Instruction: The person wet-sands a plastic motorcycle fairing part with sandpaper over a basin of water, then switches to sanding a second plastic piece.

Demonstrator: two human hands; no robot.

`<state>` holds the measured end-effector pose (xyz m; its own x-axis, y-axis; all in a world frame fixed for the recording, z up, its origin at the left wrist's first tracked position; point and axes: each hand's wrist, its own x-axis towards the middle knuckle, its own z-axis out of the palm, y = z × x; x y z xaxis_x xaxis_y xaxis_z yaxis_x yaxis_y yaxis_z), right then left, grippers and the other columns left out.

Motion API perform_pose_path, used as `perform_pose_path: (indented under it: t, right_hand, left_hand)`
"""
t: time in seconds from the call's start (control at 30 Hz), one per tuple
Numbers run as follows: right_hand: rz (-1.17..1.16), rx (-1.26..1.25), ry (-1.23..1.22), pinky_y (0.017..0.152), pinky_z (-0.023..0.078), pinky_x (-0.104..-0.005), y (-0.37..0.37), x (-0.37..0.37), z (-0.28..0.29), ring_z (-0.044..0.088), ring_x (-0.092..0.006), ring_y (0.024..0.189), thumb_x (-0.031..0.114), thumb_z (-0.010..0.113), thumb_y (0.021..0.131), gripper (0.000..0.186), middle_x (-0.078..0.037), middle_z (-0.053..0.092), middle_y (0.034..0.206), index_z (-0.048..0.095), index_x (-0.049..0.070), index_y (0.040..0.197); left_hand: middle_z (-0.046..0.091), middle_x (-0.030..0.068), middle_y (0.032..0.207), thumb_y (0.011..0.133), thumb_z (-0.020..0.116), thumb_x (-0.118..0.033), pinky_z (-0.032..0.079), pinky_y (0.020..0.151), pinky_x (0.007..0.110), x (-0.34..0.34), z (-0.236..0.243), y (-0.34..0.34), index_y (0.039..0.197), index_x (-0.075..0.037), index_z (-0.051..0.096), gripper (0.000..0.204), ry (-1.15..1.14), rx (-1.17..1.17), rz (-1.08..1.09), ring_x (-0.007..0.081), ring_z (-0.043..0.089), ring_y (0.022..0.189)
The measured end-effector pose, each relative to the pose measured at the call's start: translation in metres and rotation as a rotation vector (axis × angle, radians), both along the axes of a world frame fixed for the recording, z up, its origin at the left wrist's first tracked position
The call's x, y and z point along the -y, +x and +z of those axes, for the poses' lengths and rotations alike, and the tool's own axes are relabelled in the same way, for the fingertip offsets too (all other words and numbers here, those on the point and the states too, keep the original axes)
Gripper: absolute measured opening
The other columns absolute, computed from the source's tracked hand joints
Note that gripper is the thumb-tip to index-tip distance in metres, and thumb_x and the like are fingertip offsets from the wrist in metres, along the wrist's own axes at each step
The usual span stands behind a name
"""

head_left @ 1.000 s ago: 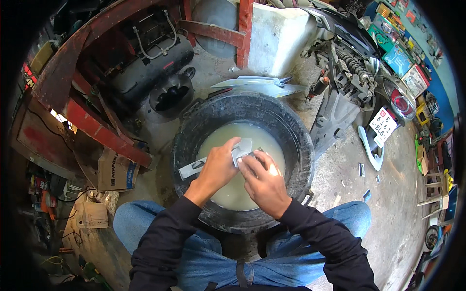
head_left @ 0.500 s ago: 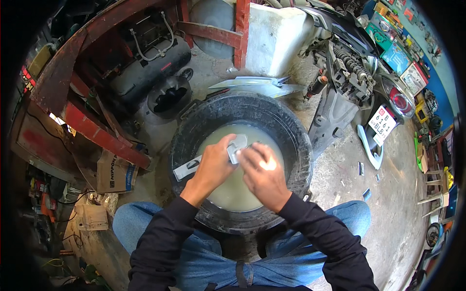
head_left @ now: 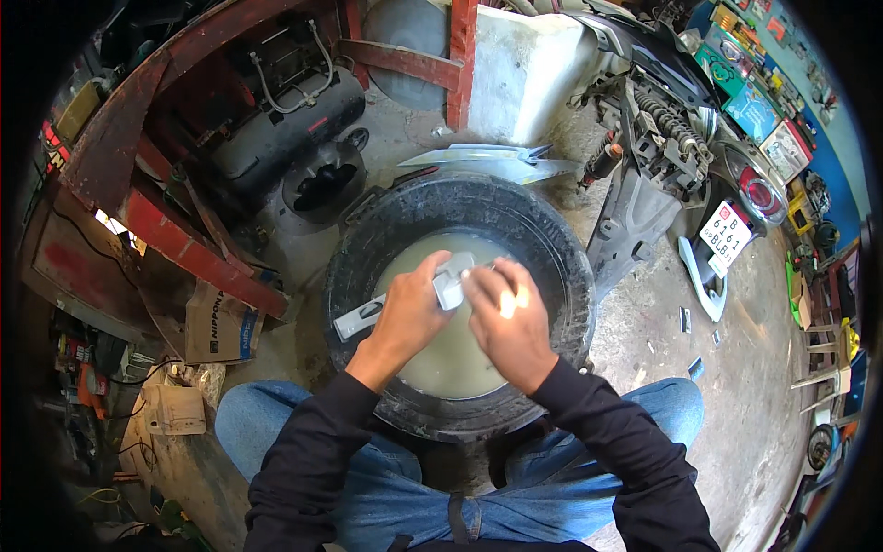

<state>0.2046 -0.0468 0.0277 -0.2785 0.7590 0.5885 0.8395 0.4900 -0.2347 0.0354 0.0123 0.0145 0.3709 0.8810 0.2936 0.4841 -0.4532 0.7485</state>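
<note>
A long light-grey part (head_left: 359,319) with a slotted end lies across my left hand (head_left: 410,315), whose fingers are wrapped round its middle. The slotted end sticks out to the left, and its broader end shows past my thumb. My right hand (head_left: 512,324) is at that broader end with bent fingers pressed together; whatever they pinch is hidden. Both hands are above a big round black tub (head_left: 566,248), which holds cloudy pale water (head_left: 446,373). The tub stands between my knees.
Behind the tub lies a silver-grey fairing panel (head_left: 478,158). A partly stripped motorcycle (head_left: 658,120) is at the far right. An air compressor (head_left: 290,124) sits under a red frame (head_left: 198,253) at the left, near a cardboard box (head_left: 213,317). Small scraps dot the right floor.
My right hand has shifted slightly right and up along the grey part's broader end. My left hand keeps its hold, and the part has barely moved.
</note>
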Motion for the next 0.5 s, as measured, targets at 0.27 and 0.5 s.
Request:
perform_pose_path:
  t: [0.27, 0.5]
  right_hand:
    - [-0.015, 0.039, 0.061, 0.102, 0.047, -0.0485, -0.001, 0.004, -0.003, 0.056, -0.0382, 0.116, 0.005, 0.072, 0.071, 0.048, -0.011, 0.061, 0.121, 0.067, 0.003, 0.119]
    - [0.116, 0.048, 0.023, 0.101, 0.048, -0.05, -0.01, 0.014, 0.001, 0.056, -0.0374, 0.116, 0.005, 0.071, 0.071, 0.05, -0.012, 0.061, 0.12, 0.065, 0.001, 0.12]
  left_hand:
    - [0.069, 0.0278, 0.104, 0.078, 0.077, -0.005, 0.055, 0.082, 0.046, -0.005, -0.002, 0.0, 0.127, 0.002, 0.057, 0.054, 0.046, 0.022, -0.014, 0.0438, 0.068, 0.098]
    - [0.069, 0.0276, 0.106, 0.077, 0.076, -0.004, 0.055, 0.083, 0.047, -0.002, -0.005, 0.0, 0.128, 0.001, 0.056, 0.055, 0.04, 0.03, -0.02, 0.0441, 0.067, 0.098]
